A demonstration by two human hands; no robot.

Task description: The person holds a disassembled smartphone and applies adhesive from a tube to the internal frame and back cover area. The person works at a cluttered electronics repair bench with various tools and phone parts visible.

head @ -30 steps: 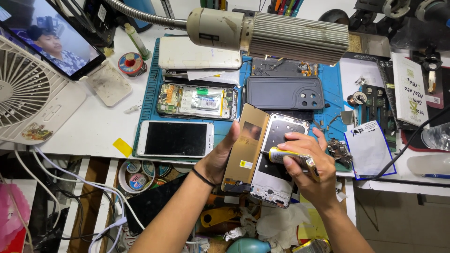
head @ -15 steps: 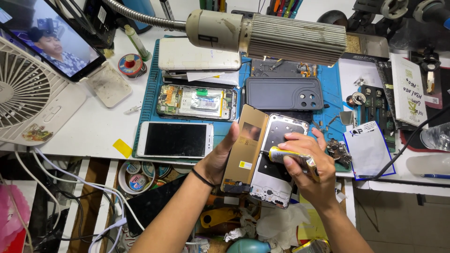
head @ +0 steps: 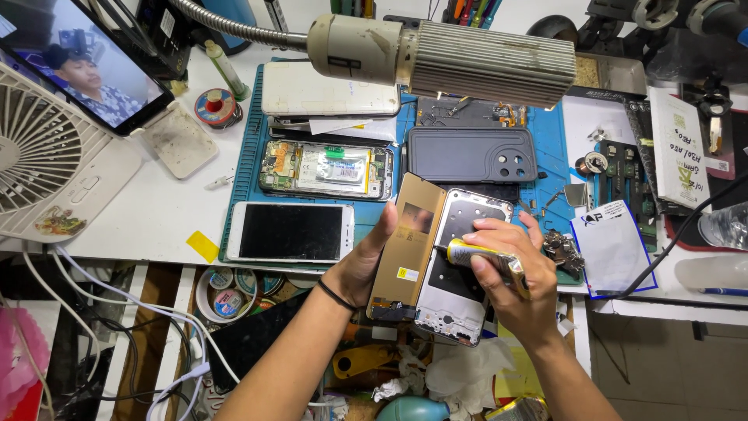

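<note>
My left hand grips a gold-brown phone screen panel, tilted up on its long edge beside a silver phone frame that it hinges away from. My right hand holds a small yellow glue tube, its tip resting on the inside of the frame near its upper left. Both parts hang over the table's front edge. Just left of them a white phone with a dark screen lies flat on the blue mat.
An opened phone showing its battery, a dark phone case and a white phone back lie on the mat. A ribbed lamp head hangs overhead. A white fan and a tablet stand at left.
</note>
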